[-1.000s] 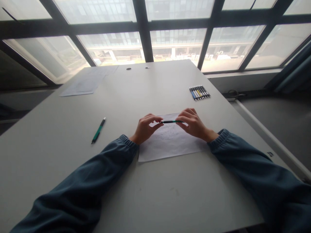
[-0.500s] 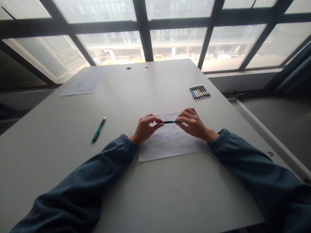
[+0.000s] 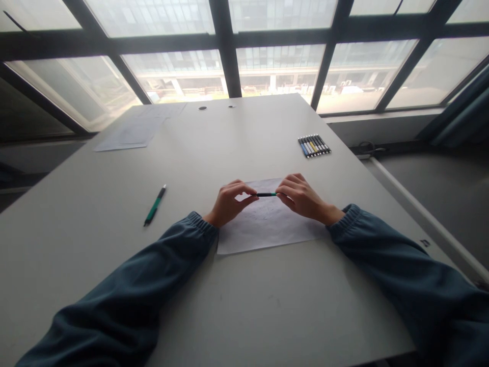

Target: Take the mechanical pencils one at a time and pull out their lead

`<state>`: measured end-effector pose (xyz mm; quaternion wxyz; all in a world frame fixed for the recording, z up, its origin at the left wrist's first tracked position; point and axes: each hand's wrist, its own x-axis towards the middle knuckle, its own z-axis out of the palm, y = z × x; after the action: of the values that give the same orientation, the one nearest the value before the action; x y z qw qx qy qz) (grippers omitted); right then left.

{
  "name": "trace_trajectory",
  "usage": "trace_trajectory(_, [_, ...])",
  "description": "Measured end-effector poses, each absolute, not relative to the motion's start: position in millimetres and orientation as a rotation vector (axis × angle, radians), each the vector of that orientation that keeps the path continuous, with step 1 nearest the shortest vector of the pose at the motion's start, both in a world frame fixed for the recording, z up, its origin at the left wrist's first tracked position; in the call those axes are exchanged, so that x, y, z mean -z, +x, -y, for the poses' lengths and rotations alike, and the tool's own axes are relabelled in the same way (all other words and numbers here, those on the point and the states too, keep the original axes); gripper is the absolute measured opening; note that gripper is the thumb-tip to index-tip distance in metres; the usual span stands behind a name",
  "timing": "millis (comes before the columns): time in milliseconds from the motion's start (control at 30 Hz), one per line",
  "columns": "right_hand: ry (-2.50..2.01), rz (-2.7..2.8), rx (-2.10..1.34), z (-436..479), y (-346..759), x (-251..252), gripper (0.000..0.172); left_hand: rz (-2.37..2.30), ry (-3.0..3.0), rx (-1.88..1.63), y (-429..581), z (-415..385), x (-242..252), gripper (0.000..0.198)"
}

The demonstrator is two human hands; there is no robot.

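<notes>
The black-and-green pen is between the two hands, seen above the printed or drawn sheet of paper. Its long axis runs from left to right, almost level, across the front of the person. The black part is toward the left hand and the green part is toward the right hand, so the two hands face each other along one line. Neither hand is clearly nearer, because each one is at an end of the pen.

The left grip is narrow: thumb and forefinger meet around the black end. The right grip is also narrow, with the thumb and fingers closed on the green end; the fingers cover this end, so I cannot tell its exact tip. How high the pen is above the sheet is also not clear to me.

Farther out, to the left of the left sleeve, a second green pen lies at a slant on the white desk. Beyond the right hand, a row of slim pen-like sticks rests near the right edge. Some loose papers lie at the far left, and behind the desk are large windows.
</notes>
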<state>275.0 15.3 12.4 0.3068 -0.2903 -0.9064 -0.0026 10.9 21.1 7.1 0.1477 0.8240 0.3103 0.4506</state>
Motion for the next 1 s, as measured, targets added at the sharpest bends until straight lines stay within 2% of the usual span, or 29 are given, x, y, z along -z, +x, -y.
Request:
trace_trajectory(167, [-0.785, 2.421, 0.02, -16.9, 274.7, -9.9, 0.026, -0.871, 2.402, -1.291, 12.4, -20.3, -9.3, 0.012])
trace_trajectory(500, [-0.753, 2.293, -0.084, -19.6, 277.0, -0.6, 0.01, -0.846, 2.411, -1.261, 12.8, -19.6, -9.7, 0.009])
trace_trajectory(1000, [-0.696, 2.407, -0.01, -17.4, 275.7, -5.9, 0.021, -0.809, 2.417, -1.237, 13.5, -18.7, -11.4, 0.011])
